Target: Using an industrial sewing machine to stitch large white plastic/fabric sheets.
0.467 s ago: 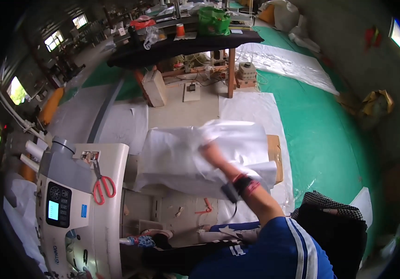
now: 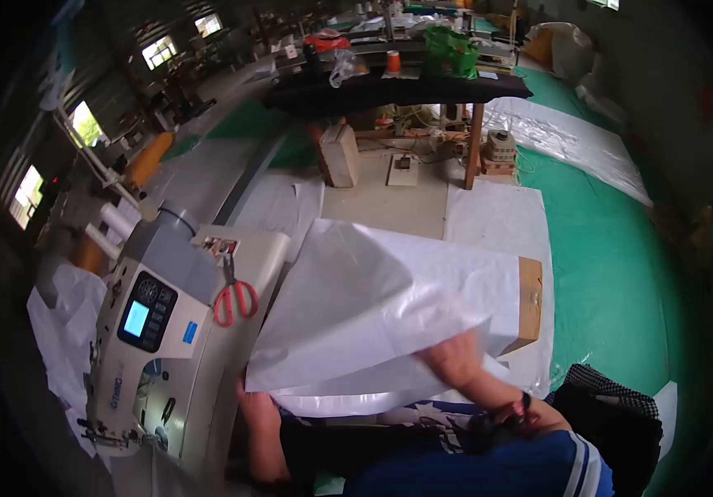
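A thin, glossy white plastic sheet (image 2: 348,306) is draped over a cardboard box (image 2: 530,302), whose brown end shows at the right. Low at the left, my left hand (image 2: 259,407) pinches the sheet's near corner, close to the sewing machine's edge. On the right, my right hand (image 2: 453,358), slightly blurred, grips the near side of the sheet, with its fingertips partly hidden by the plastic. Between both hands the sheet is lifted and folded, and more white plastic hangs below it.
A sewing machine (image 2: 154,306) with a lit display stands at my left; red-handled scissors (image 2: 235,300) lie on it. Ahead is a dark-covered table (image 2: 390,87) bearing a green bag (image 2: 450,54). Dark folded cloth (image 2: 609,414) lies to my right, beside green floor covering (image 2: 613,273).
My right hand has come back toward me from the sheet's far part and now holds its near side. My left hand has come into view at the corner. The view has shifted left.
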Demonstrator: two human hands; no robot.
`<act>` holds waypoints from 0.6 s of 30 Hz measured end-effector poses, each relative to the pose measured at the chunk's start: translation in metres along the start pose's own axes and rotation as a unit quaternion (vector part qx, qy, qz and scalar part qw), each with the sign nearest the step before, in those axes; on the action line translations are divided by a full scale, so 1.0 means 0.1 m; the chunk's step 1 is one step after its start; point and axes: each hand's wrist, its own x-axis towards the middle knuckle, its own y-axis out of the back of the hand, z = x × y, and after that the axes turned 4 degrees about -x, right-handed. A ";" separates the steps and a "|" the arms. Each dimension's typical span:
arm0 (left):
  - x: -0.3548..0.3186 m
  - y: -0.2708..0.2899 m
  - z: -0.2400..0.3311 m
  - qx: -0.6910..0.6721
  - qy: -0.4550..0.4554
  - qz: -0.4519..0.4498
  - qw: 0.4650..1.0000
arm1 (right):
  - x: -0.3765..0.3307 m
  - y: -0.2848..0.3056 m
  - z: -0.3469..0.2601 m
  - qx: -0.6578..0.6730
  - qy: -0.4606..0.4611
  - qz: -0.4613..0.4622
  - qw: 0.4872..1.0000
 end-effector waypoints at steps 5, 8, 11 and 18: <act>-0.22 0.17 0.21 0.084 -0.061 0.083 0.991 | 0.08 -0.12 1.12 -0.021 -0.307 0.267 0.913; -0.37 0.28 0.49 0.118 -0.074 0.048 0.989 | 0.23 -0.24 1.25 0.166 -0.272 0.204 0.926; -0.57 0.40 0.52 0.273 -0.102 -0.044 0.955 | 0.34 -0.41 0.86 0.417 -0.168 -0.151 0.880; -1.32 2.15 0.70 0.535 -0.141 0.059 0.831 | 0.81 -0.47 2.02 0.284 -0.225 0.065 0.930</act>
